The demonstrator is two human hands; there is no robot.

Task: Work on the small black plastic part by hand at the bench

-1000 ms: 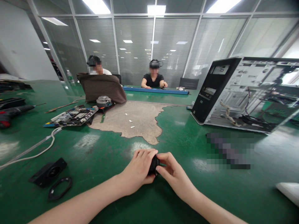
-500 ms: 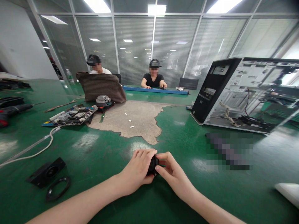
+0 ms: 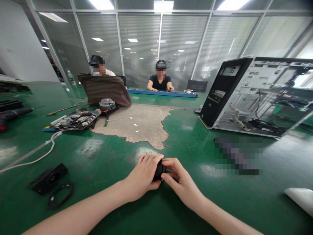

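Between my two hands is a small black part, mostly covered, so its kind does not show. My left hand wraps over its left side with the fingers curled on top and the thumb below. From the right, the fingertips and thumb of my right hand pinch its edge. To the left on the green table lie a black housing with a round opening and a thin black ring.
An open computer case stands at right, a circuit board and white cable at left. A cooling fan sits before a brown cloth-covered object. Two people sit across the table. A white object lies right.
Both hands keep their grip on the black part, with only a slight shift of the fingers. The whole view has moved a little.
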